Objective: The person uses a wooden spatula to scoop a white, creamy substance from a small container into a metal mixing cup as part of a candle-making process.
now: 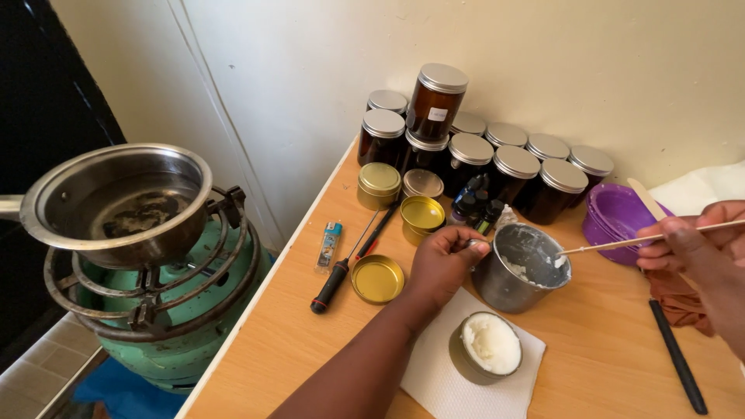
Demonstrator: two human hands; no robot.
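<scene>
The left hand [444, 260] clamps the steel cup [521, 268] on the desk [613, 349], steadying it; the right hand [702, 240] pinches a stick [621, 243] scraping inside. Before the cup: a filled tin [486, 347].

Left forearm enters from bottom centre, angled up and right. Left hand [442, 260] curled, fingers wrapped in a grip, thumb on the near side. Right hand [694, 240] enters from the right edge, fingers pinched together in a fine grip, knuckles up. Hands well apart.
</scene>
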